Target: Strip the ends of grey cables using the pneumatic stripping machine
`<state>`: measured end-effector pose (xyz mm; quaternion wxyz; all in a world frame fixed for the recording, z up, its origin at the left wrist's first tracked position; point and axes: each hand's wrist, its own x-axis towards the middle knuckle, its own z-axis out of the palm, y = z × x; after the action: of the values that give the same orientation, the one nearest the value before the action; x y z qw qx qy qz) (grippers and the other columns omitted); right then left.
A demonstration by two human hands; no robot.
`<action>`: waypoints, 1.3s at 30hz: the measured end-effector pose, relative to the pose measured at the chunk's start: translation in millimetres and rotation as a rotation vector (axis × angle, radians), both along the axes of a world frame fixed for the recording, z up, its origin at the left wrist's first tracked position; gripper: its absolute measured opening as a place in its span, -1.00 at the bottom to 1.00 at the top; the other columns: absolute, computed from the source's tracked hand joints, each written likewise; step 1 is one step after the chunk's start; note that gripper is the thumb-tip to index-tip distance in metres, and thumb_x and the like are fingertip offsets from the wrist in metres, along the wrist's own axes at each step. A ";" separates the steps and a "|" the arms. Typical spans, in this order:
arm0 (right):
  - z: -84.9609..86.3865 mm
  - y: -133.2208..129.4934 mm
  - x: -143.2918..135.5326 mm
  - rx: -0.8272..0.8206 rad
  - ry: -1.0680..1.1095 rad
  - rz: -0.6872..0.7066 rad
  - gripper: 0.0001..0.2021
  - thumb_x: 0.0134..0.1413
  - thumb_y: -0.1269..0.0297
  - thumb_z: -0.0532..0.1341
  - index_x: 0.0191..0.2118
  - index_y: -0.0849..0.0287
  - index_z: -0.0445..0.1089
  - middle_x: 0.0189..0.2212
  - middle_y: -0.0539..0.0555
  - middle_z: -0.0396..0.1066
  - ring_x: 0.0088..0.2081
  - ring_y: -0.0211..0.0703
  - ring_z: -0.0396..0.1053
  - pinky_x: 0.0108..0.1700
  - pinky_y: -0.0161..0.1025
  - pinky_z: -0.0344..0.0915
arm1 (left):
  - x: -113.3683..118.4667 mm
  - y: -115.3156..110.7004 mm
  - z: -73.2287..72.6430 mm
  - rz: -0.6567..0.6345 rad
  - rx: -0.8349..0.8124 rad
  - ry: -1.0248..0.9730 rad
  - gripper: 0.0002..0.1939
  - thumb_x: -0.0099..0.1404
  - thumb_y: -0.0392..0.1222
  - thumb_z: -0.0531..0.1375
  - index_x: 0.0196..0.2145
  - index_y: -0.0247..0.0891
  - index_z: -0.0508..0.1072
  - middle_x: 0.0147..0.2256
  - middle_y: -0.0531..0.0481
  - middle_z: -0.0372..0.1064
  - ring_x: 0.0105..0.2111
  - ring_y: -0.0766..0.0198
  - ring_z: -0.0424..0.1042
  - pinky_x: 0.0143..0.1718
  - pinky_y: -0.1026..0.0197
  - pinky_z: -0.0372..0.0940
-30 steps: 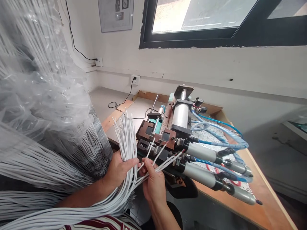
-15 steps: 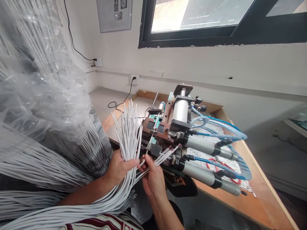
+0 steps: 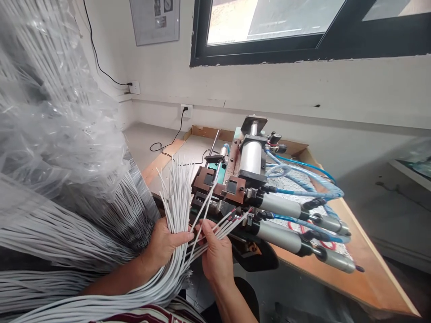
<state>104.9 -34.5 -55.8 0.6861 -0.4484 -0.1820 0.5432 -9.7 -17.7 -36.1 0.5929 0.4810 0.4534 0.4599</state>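
Observation:
My left hand (image 3: 165, 244) is closed around a thick bundle of grey-white cables (image 3: 178, 197), whose free ends fan upward. The cables curve down past my wrist to the lower left. Close beside it, my right hand (image 3: 217, 251) pinches one or two cables pointing up toward the machine. Several more cables (image 3: 232, 224), some with reddish tips, lie between its thumb and palm and stick out to the right. In front of both hands stands a pneumatic machine (image 3: 224, 186) with brown clamp plates and silver cylinders (image 3: 279, 235).
Large cable bundles (image 3: 60, 233), partly under clear plastic (image 3: 63, 139), fill the left side. Blue air hoses (image 3: 323, 190) loop over the right of the wooden bench (image 3: 373, 269). White scraps lie beneath them. A black cord (image 3: 168, 146) runs to a wall socket (image 3: 186, 111).
The cable pinched by my right hand has come back out from between the machine's jaws. The cylinder rods at the right now extend further out. The view has shifted slightly.

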 end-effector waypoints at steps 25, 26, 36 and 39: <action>13.4 25.5 2.5 -0.129 0.452 -0.040 -0.64 -0.57 0.34 0.47 -0.51 0.27 0.35 -0.70 -0.12 0.29 -0.70 -0.50 0.10 -0.69 -0.53 0.06 | 4.5 8.1 10.1 0.024 -0.034 -0.069 -0.82 -0.13 -0.28 0.34 -0.50 -0.32 0.45 -0.54 0.09 0.38 -0.50 0.33 0.33 -0.39 0.28 0.24; 11.9 25.3 1.9 -0.122 0.442 -0.048 -0.64 -0.56 0.33 0.47 -0.51 0.27 0.36 -0.70 -0.12 0.30 -0.69 -0.50 0.10 -0.69 -0.53 0.07 | 4.2 8.1 9.5 0.022 -0.041 -0.067 -0.83 -0.13 -0.28 0.34 -0.51 -0.32 0.45 -0.55 0.10 0.37 -0.53 0.34 0.31 -0.42 0.29 0.24; 0.4 4.1 2.5 -0.072 0.233 -0.031 -0.71 -0.49 0.24 0.45 -0.51 0.23 0.46 -0.65 -0.06 0.36 -0.63 -0.44 0.12 -0.59 -0.47 0.09 | 2.3 1.0 10.5 0.039 -0.066 -0.068 -0.85 -0.09 -0.34 0.29 -0.48 -0.35 0.42 -0.57 0.09 0.35 -0.56 0.38 0.29 -0.50 0.33 0.21; -6.0 -4.6 6.8 -0.056 0.184 0.062 -0.73 -0.41 0.20 0.43 -0.50 0.24 0.47 -0.66 -0.05 0.32 -0.63 -0.43 0.10 -0.58 -0.45 0.05 | 3.0 3.0 11.9 0.073 -0.108 -0.155 -0.79 -0.08 -0.29 0.30 -0.43 -0.32 0.38 -0.65 0.15 0.28 -0.68 0.42 0.23 -0.64 0.36 0.14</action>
<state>111.7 -39.1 -61.8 0.6700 -0.4099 -0.1164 0.6079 -6.7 -14.7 -24.3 0.6341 0.3943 0.4478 0.4919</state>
